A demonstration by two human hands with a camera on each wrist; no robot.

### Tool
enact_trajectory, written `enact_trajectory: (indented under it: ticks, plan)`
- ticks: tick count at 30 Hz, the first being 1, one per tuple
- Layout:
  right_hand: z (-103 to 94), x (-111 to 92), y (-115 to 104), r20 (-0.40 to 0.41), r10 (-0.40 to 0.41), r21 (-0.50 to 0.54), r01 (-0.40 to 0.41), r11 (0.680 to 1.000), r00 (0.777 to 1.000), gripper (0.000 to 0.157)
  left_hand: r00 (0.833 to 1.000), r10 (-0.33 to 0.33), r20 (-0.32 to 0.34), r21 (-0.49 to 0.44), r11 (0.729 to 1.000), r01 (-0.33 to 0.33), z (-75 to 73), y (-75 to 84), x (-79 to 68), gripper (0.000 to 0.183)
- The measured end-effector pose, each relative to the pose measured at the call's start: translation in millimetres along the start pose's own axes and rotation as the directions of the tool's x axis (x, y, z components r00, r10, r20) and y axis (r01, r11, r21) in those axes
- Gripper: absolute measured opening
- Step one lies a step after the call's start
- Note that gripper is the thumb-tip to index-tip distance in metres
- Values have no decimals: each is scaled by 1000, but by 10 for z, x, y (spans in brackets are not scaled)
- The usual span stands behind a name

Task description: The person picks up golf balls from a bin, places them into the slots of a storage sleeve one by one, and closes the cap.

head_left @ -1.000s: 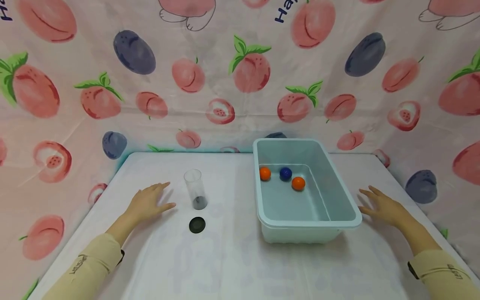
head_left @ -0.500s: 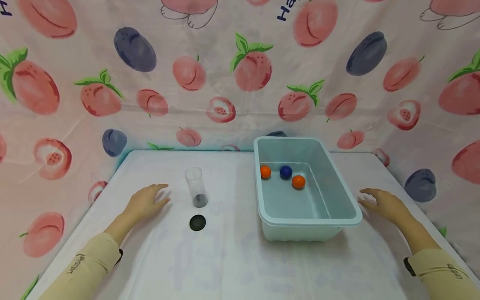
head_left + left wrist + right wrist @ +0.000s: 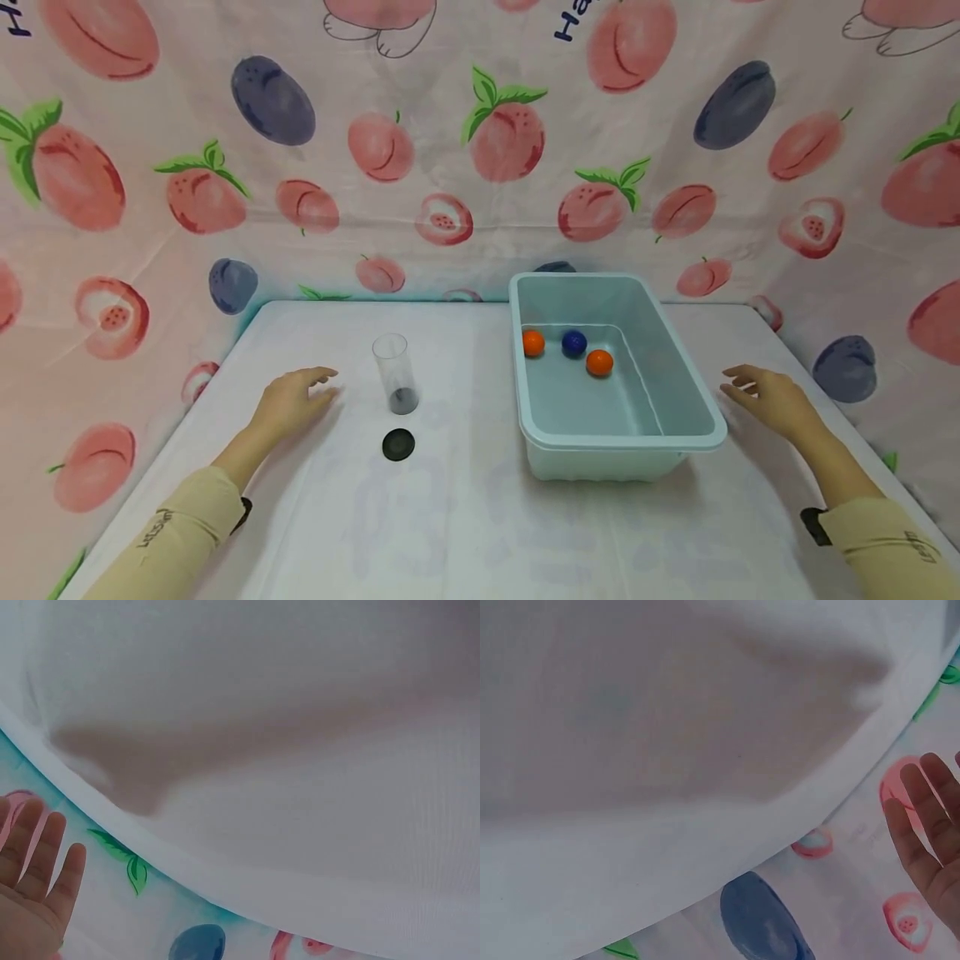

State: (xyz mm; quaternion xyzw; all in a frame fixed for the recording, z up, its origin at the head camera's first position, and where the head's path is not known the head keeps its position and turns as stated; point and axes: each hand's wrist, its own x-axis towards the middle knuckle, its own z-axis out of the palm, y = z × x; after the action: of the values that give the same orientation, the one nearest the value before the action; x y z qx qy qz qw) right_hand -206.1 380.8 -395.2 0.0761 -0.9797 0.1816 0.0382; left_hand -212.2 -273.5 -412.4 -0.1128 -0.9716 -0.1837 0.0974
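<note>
On the white table (image 3: 465, 533), your left hand (image 3: 288, 404) lies relaxed beside the cup (image 3: 395, 375), your right hand (image 3: 772, 402) loose near the tub (image 3: 693, 400), both holding nothing.

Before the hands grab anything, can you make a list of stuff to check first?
1. Left hand free and open, beside the clear cup: ok.
2. Right hand free and open, beside the blue tub: ok.
3. Cup upright, open at the top: ok.
4. Black lid lying apart from the cup on the table: ok.
5. Two orange balls and the blue ball inside the tub: ok.
6. What the dark thing in the cup's bottom is: cannot tell.
</note>
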Motion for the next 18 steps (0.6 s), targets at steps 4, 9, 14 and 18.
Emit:
enact_trajectory:
  ticks: [4,9,14,18]
  plan:
    - [-11,-22,-39,-83,13,77,-6,997,996,39,999,-40,4,-95,995,40,16,3,15,33]
    - [-80,-31,-97,-176,78,268,-28,963,981,40,998,-64,5,-299,952,63,43,19,77,38]
    - [-141,-23,-143,-111,149,590,-55,805,983,15,995,-97,22,-457,884,96,75,49,117,40]
    - [-193,-37,-199,-39,147,769,-64,637,988,17,991,-123,49,-535,835,130,103,95,122,42]
